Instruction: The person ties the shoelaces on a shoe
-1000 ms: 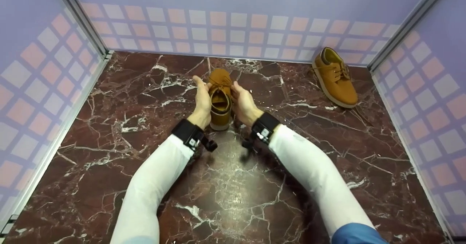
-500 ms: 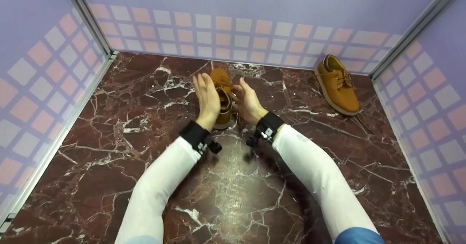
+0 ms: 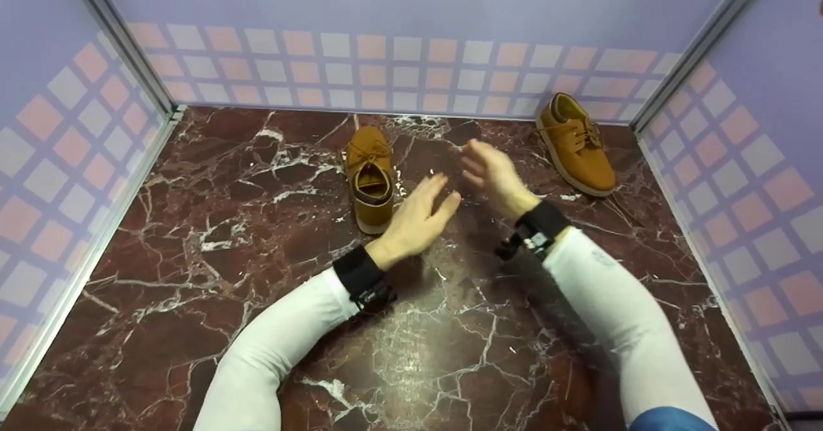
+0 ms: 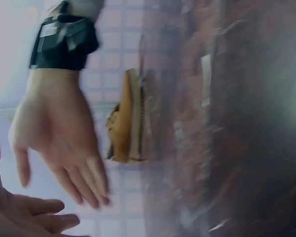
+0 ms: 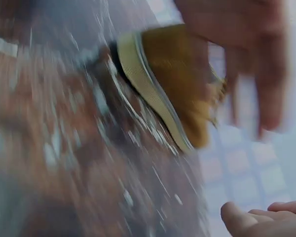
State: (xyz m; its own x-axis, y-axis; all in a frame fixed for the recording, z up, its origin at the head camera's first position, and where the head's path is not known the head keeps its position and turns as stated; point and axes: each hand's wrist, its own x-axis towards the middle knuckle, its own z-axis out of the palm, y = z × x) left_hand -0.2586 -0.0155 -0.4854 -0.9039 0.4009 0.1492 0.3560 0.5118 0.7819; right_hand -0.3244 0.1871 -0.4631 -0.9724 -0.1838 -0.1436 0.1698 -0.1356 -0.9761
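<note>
Two brown shoes (image 3: 370, 177) (image 3: 577, 151), two hands (image 3: 416, 220) (image 3: 496, 172)

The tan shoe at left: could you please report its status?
Left hand, right hand: empty. Tan laced shoe, dark collar: upright, ungripped on reddish marbled floor. Left hand close beside it.

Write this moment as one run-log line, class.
left hand: holds nothing | right hand: holds nothing | tan lace-up shoe: on brown marbled floor, beside left hand | second tan lace-up shoe: near purple checkered wall
</note>
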